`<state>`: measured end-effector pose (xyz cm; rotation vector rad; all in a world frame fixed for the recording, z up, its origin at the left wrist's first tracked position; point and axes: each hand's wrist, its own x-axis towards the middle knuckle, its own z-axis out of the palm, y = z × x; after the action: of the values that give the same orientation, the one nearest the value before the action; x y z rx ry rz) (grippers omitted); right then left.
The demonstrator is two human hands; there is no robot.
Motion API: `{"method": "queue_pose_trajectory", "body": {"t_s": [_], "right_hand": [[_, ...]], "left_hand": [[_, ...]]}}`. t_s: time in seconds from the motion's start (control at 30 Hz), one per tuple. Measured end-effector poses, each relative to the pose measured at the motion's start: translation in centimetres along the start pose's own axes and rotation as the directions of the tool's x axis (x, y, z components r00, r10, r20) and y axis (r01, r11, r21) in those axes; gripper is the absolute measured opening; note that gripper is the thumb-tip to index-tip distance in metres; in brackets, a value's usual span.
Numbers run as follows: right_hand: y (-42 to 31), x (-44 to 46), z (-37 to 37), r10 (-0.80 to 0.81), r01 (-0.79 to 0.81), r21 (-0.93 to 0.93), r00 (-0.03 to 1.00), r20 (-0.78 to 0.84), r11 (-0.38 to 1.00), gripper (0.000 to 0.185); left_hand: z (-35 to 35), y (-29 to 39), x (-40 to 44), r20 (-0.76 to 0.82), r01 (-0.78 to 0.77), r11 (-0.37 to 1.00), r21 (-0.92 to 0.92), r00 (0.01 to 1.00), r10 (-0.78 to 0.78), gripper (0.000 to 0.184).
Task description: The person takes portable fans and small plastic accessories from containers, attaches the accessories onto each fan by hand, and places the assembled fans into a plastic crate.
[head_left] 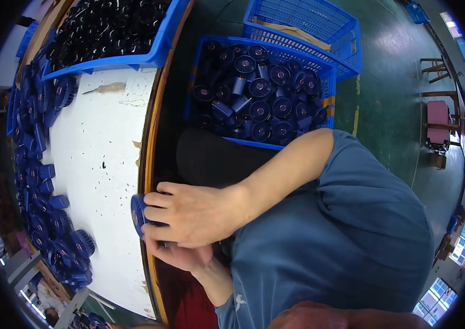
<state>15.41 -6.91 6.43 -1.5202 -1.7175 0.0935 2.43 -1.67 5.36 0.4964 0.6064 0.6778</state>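
A dark blue mini handheld fan (138, 216) is at the edge of the white worktable (103, 142), its round slotted head showing past my fingertips. My right hand (197, 213) lies over it from above, fingers bent around the body. Below, my left hand (180, 254) is curled around the fan's underside, partly covered by the right. The hands hide most of the fan's body. On the far side of the table lies a long heap of similar blue fans (60, 222).
A blue bin (155, 52) of glossy black parts stands on the table's upper end. Beside me on the floor is a blue crate (328, 90) full of fans, with another blue crate (347, 55) behind it. Small dark specks dot the tabletop. A pink-covered chair (438, 123) stands farther off.
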Motion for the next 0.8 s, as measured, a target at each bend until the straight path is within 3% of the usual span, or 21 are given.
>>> {"method": "queue_pose_trajectory", "body": {"t_s": [0.03, 0.07, 0.1, 0.13, 0.17, 0.2, 0.23, 0.27, 0.3, 0.33, 0.37, 0.47, 0.5, 0.53, 0.57, 0.67, 0.8], "right_hand": [[-0.4, -0.8, 0.7, 0.029, -0.031, -0.050, 0.998, -0.050, 0.998, 0.032], [-0.9, -1.5, 1.2, 0.058, -0.068, -0.095, 0.993, -0.102, 0.993, 0.035], [-1.1, -1.9, 1.1, 0.082, -0.098, -0.108, 0.986, -0.148, 0.989, 0.041], [-0.8, -2.4, 1.1, 0.158, -0.151, 0.051, 0.965, -0.210, 0.987, 0.045], [-0.5, -3.2, 1.1, 0.244, -0.191, 0.215, 0.935, -0.256, 0.958, 0.049], [0.6, -4.1, 0.9, 0.297, -0.223, 0.399, 0.946, -0.133, 0.890, 0.059], [1.1, -5.5, 0.7, 0.415, -0.327, 0.619, 0.910, 0.003, 0.714, 0.059], [1.6, -6.9, 0.1, 0.487, -0.415, 0.775, 0.859, 0.160, 0.476, 0.058], [2.5, -8.1, -1.9, 0.527, -0.508, 0.807, 0.794, 0.303, 0.301, 0.050], [3.5, -9.6, -3.4, 0.598, -0.539, 0.766, 0.758, 0.261, 0.351, 0.047], [4.8, -11.7, -3.7, 0.723, -0.572, 0.742, 0.669, 0.174, 0.350, 0.049], [11.4, -19.6, -4.4, 0.958, -0.456, 0.872, 0.283, -0.047, 0.178, 0.043], [14.4, -23.5, -3.9, 0.973, -0.628, 0.745, 0.096, -0.212, 0.224, 0.036], [16.5, -26.6, -4.4, 0.951, -0.735, 0.655, -0.046, -0.307, 0.177, 0.028], [18.4, -30.3, -5.2, 0.950, -0.753, 0.658, -0.199, -0.239, 0.008, 0.019], [23.6, -40.5, -5.3, 0.831, -0.850, 0.503, -0.388, -0.398, -0.155, 0.023], [26.9, -45.5, -7.3, 0.714, -0.887, 0.344, -0.455, -0.533, -0.309, 0.044]], "left_hand": [[0.0, -0.3, 0.0, 0.015, 0.007, 1.000, 0.022, 1.000, -0.008, 0.048], [-0.5, -0.6, 0.1, 0.186, 0.014, 1.000, -0.019, 0.983, -0.011, 0.048], [0.9, -0.9, 0.0, 0.174, 0.029, 0.996, 0.079, 0.984, -0.042, 0.048], [2.3, -1.4, -0.1, 0.165, 0.040, 0.984, 0.172, 0.984, -0.069, 0.049], [0.5, -2.6, -0.4, 0.095, -0.064, 0.881, 0.470, 0.995, 0.021, 0.058], [0.5, -2.3, 0.2, 0.406, -0.447, 0.369, 0.815, 0.895, 0.187, 0.069], [1.3, -1.4, -1.2, 0.397, -0.390, 0.238, 0.890, 0.918, 0.022, 0.080], [1.4, -2.2, 0.3, 0.559, -0.577, 0.224, 0.786, 0.817, 0.142, 0.088], [2.7, -2.0, 1.0, 0.594, -0.571, 0.248, 0.782, 0.805, -0.019, 0.093], [3.5, -1.9, 1.9, 0.614, -0.578, 0.224, 0.785, 0.774, -0.154, 0.102], [3.8, -2.2, 2.0, 0.661, -0.661, 0.070, 0.747, 0.728, -0.184, 0.093], [2.3, -2.0, 2.3, 0.606, -0.597, 0.110, 0.795, 0.767, -0.211, 0.079], [1.6, -2.2, 2.4, 0.573, -0.536, 0.231, 0.812, 0.807, -0.143, 0.068], [0.6, -2.1, 2.4, 0.541, -0.498, 0.260, 0.827, 0.832, -0.126, 0.065], [-0.1, -1.7, 2.4, 0.502, -0.457, 0.288, 0.842, 0.858, -0.107, 0.062], [-1.6, -0.5, 1.9, 0.415, -0.378, 0.255, 0.890, 0.903, -0.112, 0.058], [-3.0, 1.5, 0.8, 0.307, -0.305, 0.180, 0.935, 0.952, 0.014, 0.055]]}}
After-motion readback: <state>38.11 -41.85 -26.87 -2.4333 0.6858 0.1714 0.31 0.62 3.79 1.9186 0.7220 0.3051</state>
